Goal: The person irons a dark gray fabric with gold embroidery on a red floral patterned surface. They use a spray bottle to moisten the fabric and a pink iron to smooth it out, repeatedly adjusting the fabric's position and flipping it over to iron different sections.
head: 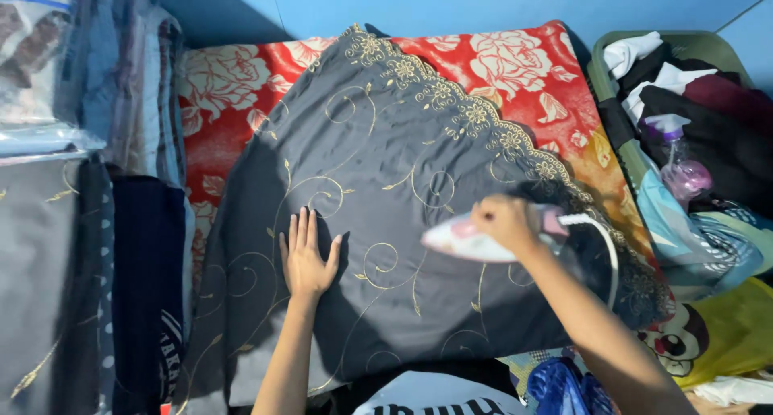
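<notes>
Already much of the dark embroidered cloth (386, 189) lies smooth on the red flowered cover (241, 85); its lower edge looks left to press. Your left hand (306, 258) rests flat on it, fingers (302, 230) spread. Your right hand (503, 220) is closed around the pink iron (463, 242).

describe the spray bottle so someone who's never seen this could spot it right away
Look to the green laundry basket right of the red floral cover. On its heaped dark clothes lies the spray bottle: clear pinkish body, pale purple trigger head, the only hard, see-through thing among the fabric.
</notes>
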